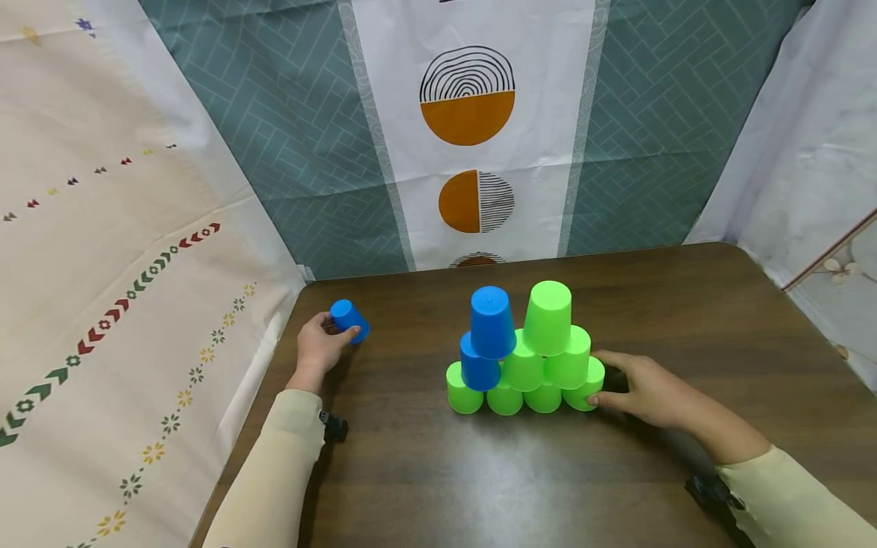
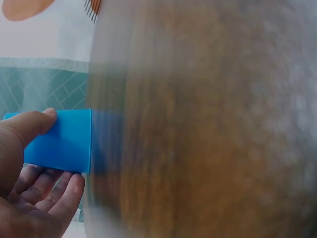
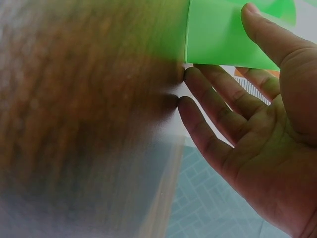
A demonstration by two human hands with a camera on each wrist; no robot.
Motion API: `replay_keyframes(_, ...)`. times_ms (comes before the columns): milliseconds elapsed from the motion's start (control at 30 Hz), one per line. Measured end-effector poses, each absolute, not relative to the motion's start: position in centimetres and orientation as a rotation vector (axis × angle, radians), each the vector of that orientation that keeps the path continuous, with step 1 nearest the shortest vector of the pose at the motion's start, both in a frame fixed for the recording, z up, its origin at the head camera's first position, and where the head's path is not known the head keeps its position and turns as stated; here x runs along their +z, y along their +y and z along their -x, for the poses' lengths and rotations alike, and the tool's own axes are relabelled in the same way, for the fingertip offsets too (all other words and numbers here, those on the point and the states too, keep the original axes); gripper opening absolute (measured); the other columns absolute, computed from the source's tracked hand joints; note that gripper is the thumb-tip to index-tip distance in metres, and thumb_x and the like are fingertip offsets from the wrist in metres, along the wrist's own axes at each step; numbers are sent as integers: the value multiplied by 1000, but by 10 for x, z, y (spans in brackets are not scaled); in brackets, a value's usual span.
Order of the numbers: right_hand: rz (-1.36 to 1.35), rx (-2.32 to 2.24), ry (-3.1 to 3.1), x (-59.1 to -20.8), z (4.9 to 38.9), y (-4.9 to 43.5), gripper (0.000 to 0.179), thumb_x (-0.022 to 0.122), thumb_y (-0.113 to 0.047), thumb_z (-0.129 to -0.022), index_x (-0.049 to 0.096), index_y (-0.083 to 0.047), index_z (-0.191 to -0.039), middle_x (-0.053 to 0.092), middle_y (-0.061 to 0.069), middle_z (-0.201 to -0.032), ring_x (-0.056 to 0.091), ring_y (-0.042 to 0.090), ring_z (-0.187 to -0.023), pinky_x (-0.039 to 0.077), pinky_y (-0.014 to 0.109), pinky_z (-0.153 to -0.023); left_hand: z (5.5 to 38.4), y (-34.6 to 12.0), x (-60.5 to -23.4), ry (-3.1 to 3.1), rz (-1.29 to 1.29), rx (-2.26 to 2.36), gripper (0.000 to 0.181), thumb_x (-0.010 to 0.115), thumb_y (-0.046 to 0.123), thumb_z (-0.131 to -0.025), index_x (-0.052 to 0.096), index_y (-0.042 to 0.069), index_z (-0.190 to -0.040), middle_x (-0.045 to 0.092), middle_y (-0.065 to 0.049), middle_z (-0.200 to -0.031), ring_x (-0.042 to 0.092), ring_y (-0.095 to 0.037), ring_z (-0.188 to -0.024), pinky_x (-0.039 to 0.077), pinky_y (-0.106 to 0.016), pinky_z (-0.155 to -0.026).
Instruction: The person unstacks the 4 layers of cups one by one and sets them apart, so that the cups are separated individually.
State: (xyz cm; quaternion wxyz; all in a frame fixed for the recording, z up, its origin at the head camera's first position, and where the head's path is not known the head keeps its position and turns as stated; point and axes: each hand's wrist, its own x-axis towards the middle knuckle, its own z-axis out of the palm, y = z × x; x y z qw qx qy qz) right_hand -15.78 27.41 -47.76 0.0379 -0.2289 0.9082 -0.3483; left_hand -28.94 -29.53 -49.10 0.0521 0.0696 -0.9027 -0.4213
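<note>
On the left of the table, my left hand [image 1: 319,347] holds a blue cup [image 1: 351,323] that stands upside down. Seen from the left wrist, the thumb lies along one side of this cup [image 2: 64,141] and the fingers are at the other. To the right is a stack of upside-down cups: a bottom row of several green ones, then a blue cup [image 1: 479,365] and two green ones, then a blue cup [image 1: 492,321] and a green cup [image 1: 548,320] on top. My right hand [image 1: 647,390] grips the rightmost bottom green cup [image 1: 586,388] between thumb and fingers, its lower fingertips at the tabletop.
The brown wooden table [image 1: 404,472] runs back to a hanging teal and white cloth [image 1: 384,152]. An embroidered cream cloth [image 1: 137,304] hangs along the left edge, and a white cloth [image 1: 808,175] is at the right.
</note>
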Motion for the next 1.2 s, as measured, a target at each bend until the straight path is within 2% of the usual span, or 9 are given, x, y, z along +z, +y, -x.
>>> replay_keyframes(567,738,-1048,2817,-478,160,278,67,83,-45,-89,62,-11,-142,69,0,-132,63,35,-126,52,60,-100,291,-291,-490,-2745,-187,-1255,67,82,37,-93,56,-4,-139,64,-25,-132,63,-42,-124,50,-56,-108)
replay_keyframes(800,740,-1061,2803,-479,159,276,66,84,-43,-89,61,-10,-142,69,1,-133,63,35,-126,52,60,-100,290,-291,-489,-2753,-185,-1279,75,80,35,-95,45,-4,-149,54,-28,-144,56,-44,-133,46,-57,-112)
replay_keyframes(933,734,-1059,2799,-480,159,276,68,83,-43,-89,61,-8,-143,69,3,-134,63,36,-126,52,60,-100,285,-286,-482,-2658,-188,-1282,84,82,35,-93,39,0,-156,48,-24,-153,48,-42,-142,41,-54,-116)
replay_keyframes(1033,729,-1056,2800,-480,159,275,69,84,-43,-89,61,-7,-143,69,4,-134,62,36,-127,51,60,-101,280,-277,-469,-2496,-145,-1284,80,85,31,-91,44,2,-154,49,-18,-154,45,-38,-145,38,-50,-119)
replay_keyframes(1200,733,-1061,2799,-480,160,275,69,84,-42,-89,61,-7,-143,68,5,-135,62,37,-127,51,61,-101,264,-248,-436,-2281,40,-1290,63,84,24,-92,56,6,-146,54,-15,-146,49,-31,-142,40,-41,-119)
